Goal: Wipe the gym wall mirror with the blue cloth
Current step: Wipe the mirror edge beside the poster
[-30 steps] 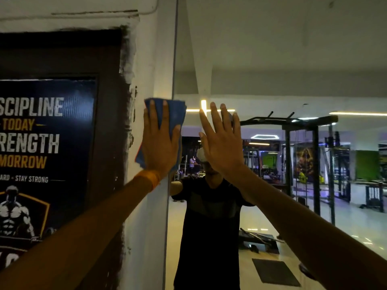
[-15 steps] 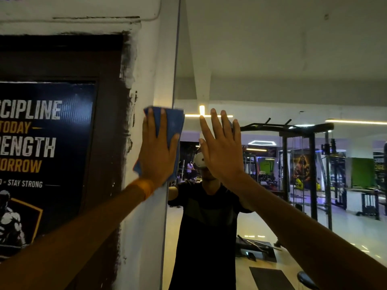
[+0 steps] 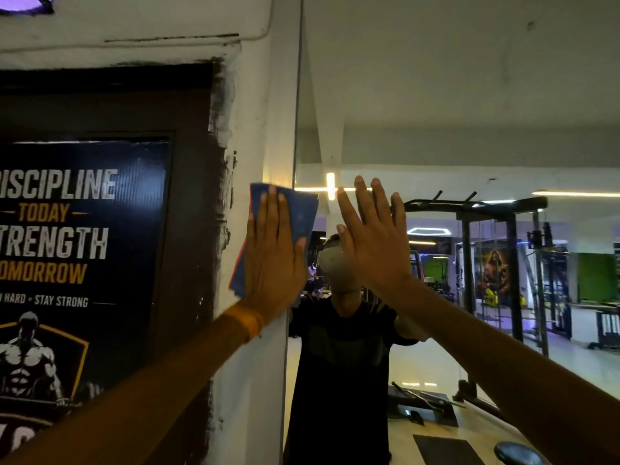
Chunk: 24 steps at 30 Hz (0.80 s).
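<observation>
Blue cloth (image 3: 302, 213), folded flat with an orange edge showing at its left side, lies under the left hand (image 3: 273, 263). It straddles the left border of the gym wall mirror (image 3: 469, 129). Its right part is over the glass and its left part is over the white painted wall strip (image 3: 248, 146) beside the mirror. The left hand presses on it with straight fingers pointing up and the thumb out to the right; nothing is curled around the fabric. An orange wristband (image 3: 246, 322) sits on that wrist, just below the cloth's lower corner.

Just to the right of the left hand, the right hand (image 3: 372, 250) is raised at about the same height, palm toward the glass and fingers straight and slightly spread, holding nothing. Whether its palm touches the mirror cannot be told.

Between and below the two hands, the glass shows the reflection of a person in a dark T-shirt (image 3: 342, 364). Right of the right hand, the mirror reflects a black pull-up rack (image 3: 486, 263) on a lit gym floor.

Left of the left hand, past the wall strip, a dark poster (image 3: 77, 246) hangs in a brown frame, reading "DISCIPLINE TODAY STRENGTH TOMORROW".
</observation>
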Each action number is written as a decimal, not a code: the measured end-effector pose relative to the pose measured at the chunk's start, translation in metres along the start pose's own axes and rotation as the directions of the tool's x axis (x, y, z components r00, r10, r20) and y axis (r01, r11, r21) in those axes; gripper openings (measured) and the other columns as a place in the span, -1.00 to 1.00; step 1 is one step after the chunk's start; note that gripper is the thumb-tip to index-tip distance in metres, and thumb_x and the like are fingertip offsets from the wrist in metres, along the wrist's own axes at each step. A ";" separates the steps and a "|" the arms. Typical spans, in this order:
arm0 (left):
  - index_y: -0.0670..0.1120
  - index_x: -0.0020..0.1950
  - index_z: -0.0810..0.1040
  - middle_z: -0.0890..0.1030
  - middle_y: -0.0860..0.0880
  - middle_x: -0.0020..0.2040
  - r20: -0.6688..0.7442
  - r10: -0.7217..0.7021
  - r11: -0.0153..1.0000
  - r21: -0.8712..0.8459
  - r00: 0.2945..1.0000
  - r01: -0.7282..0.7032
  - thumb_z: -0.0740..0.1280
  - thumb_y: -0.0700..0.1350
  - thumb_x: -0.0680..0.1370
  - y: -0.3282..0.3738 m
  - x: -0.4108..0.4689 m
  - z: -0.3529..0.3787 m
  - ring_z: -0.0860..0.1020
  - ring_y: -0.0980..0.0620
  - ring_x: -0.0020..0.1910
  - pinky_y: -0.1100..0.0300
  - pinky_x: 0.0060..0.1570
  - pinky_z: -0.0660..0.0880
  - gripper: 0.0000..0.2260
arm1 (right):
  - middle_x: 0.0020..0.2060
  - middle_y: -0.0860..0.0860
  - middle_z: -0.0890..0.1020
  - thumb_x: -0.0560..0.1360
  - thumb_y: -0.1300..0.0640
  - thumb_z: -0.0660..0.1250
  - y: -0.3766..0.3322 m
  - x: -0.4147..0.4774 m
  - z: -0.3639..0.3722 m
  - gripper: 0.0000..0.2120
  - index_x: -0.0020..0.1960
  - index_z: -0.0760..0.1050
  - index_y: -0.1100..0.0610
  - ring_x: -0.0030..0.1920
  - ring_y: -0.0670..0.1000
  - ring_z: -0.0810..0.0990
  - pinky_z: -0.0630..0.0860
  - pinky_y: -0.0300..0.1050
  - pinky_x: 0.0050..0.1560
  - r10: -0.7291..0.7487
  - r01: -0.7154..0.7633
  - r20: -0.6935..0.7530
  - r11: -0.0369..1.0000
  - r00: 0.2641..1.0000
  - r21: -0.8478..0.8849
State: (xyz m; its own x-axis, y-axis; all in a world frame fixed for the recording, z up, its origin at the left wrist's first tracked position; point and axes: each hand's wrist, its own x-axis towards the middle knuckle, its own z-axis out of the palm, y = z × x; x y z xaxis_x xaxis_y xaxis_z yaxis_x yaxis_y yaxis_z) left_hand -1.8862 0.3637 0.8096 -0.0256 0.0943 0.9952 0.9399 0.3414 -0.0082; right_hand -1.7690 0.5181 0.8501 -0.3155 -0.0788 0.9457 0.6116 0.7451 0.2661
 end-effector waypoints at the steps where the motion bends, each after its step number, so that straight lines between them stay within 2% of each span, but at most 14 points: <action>1: -0.24 0.67 -0.01 -0.01 -0.23 0.68 0.022 0.026 0.999 0.025 0.999 -0.027 0.08 0.00 0.69 -0.005 -0.006 0.001 -0.04 -0.19 0.67 -0.02 0.63 -0.18 -0.39 | 0.66 0.16 0.03 0.66 -0.25 -0.34 0.000 0.001 -0.001 -0.34 0.67 -0.04 0.02 0.65 0.25 -0.02 0.05 0.34 0.58 0.004 -0.004 0.011 1.000 1.000 0.001; 6: -0.20 0.67 -0.02 0.00 -0.23 0.67 0.058 0.047 0.998 -0.035 0.997 -0.045 -0.08 0.16 0.66 -0.011 0.099 -0.009 -0.04 -0.21 0.66 -0.06 0.62 -0.17 -0.33 | 0.65 0.17 0.10 0.67 -0.16 -0.06 0.009 0.026 -0.019 -0.39 0.66 0.10 0.04 0.64 0.24 0.03 0.06 0.33 0.58 -0.057 0.057 -0.016 0.998 0.998 -0.010; 8: -0.14 0.68 0.00 0.00 -0.24 0.67 0.034 0.016 1.000 -0.008 0.999 -0.016 -0.16 0.20 0.62 -0.009 0.147 -0.015 -0.03 -0.24 0.66 -0.10 0.62 -0.12 -0.31 | 0.65 0.16 0.09 0.69 -0.13 0.00 0.015 0.059 -0.029 -0.41 0.66 0.08 0.05 0.64 0.23 0.02 0.03 0.29 0.60 -0.029 0.028 -0.067 1.000 0.997 -0.014; 11: -0.12 0.68 0.06 0.03 -0.25 0.67 -0.004 -0.014 1.000 0.008 1.000 0.014 -0.18 0.20 0.61 -0.003 0.164 -0.012 0.00 -0.26 0.66 -0.14 0.62 -0.07 -0.31 | 0.66 0.14 0.04 0.71 -0.12 0.04 0.026 0.105 -0.038 -0.41 0.67 0.03 0.04 0.65 0.21 -0.03 -0.03 0.24 0.61 0.026 -0.026 -0.049 1.000 0.998 0.008; 13: -0.14 0.68 0.06 0.01 -0.23 0.67 -0.031 0.039 0.999 0.010 0.999 -0.038 -0.10 0.15 0.66 -0.006 0.137 -0.004 -0.03 -0.25 0.66 -0.19 0.62 -0.07 -0.36 | 0.66 0.13 0.04 0.72 -0.12 0.03 0.031 0.115 -0.035 -0.42 0.68 0.03 0.03 0.65 0.20 -0.03 -0.05 0.22 0.61 0.037 -0.036 -0.051 0.999 0.998 0.018; 15: -0.17 0.67 -0.01 -0.07 -0.18 0.67 -0.016 0.115 0.993 -0.018 0.993 -0.116 -0.05 0.16 0.69 -0.015 0.098 0.006 -0.12 -0.22 0.66 -0.14 0.62 -0.19 -0.37 | 0.66 0.13 0.02 0.73 -0.12 -0.01 0.032 0.111 -0.028 -0.42 0.68 0.00 0.03 0.65 0.20 -0.05 -0.10 0.20 0.61 0.026 -0.026 -0.064 1.000 0.998 0.016; 17: -0.19 0.66 -0.04 -0.09 -0.17 0.67 0.021 0.182 0.982 -0.051 0.983 -0.180 -0.11 0.25 0.70 -0.025 0.085 0.006 -0.19 -0.18 0.64 -0.06 0.60 -0.26 -0.32 | 0.66 0.14 0.02 0.73 -0.12 -0.04 0.031 0.106 -0.023 -0.43 0.68 -0.01 0.04 0.65 0.20 -0.04 -0.12 0.19 0.60 0.022 -0.021 -0.088 1.000 0.996 0.013; 19: -0.24 0.66 -0.02 -0.05 -0.23 0.67 0.055 0.189 0.982 -0.007 0.980 -0.189 -0.25 0.34 0.64 -0.027 0.114 -0.002 -0.18 -0.21 0.63 -0.04 0.57 -0.26 -0.20 | 0.66 0.14 0.06 0.71 -0.12 -0.07 0.030 0.105 -0.024 -0.42 0.68 0.02 0.05 0.65 0.21 -0.01 -0.08 0.21 0.61 0.028 -0.026 -0.109 0.999 0.994 0.019; 21: -0.29 0.64 -0.02 -0.02 -0.29 0.66 0.045 0.140 0.990 0.025 0.989 -0.141 -0.31 0.42 0.58 -0.019 0.168 -0.012 -0.12 -0.30 0.64 0.01 0.55 -0.28 -0.08 | 0.66 0.13 0.06 0.69 -0.13 -0.09 0.029 0.106 -0.026 -0.41 0.68 0.03 0.04 0.65 0.20 -0.02 -0.06 0.22 0.62 0.030 -0.026 -0.104 0.999 0.994 0.035; 22: -0.28 0.65 -0.05 -0.04 -0.29 0.66 0.063 0.080 0.995 0.061 0.995 -0.084 -0.26 0.41 0.59 -0.016 0.195 -0.015 -0.11 -0.30 0.64 0.00 0.56 -0.28 -0.11 | 0.66 0.13 0.05 0.69 -0.14 -0.11 0.030 0.105 -0.026 -0.40 0.68 0.02 0.04 0.65 0.20 -0.03 -0.06 0.22 0.62 0.030 -0.026 -0.098 0.999 0.995 0.040; 24: -0.23 0.67 -0.11 -0.10 -0.24 0.68 0.045 -0.034 0.986 0.167 0.998 0.026 -0.08 0.24 0.69 -0.013 0.227 -0.014 -0.12 -0.27 0.66 -0.10 0.62 -0.17 -0.28 | 0.66 0.12 0.02 0.68 -0.16 -0.14 0.031 0.105 -0.024 -0.39 0.68 0.00 0.03 0.66 0.19 -0.05 -0.07 0.21 0.63 0.028 -0.025 -0.099 0.999 0.995 0.033</action>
State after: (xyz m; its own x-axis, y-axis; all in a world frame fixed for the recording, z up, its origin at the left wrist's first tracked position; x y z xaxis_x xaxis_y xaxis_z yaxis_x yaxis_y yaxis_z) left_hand -1.8992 0.3681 1.0367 -0.0728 0.1249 0.9895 0.8687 0.4953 0.0014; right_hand -1.7658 0.5175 0.9622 -0.2243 -0.1230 0.9667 0.5954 0.7680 0.2359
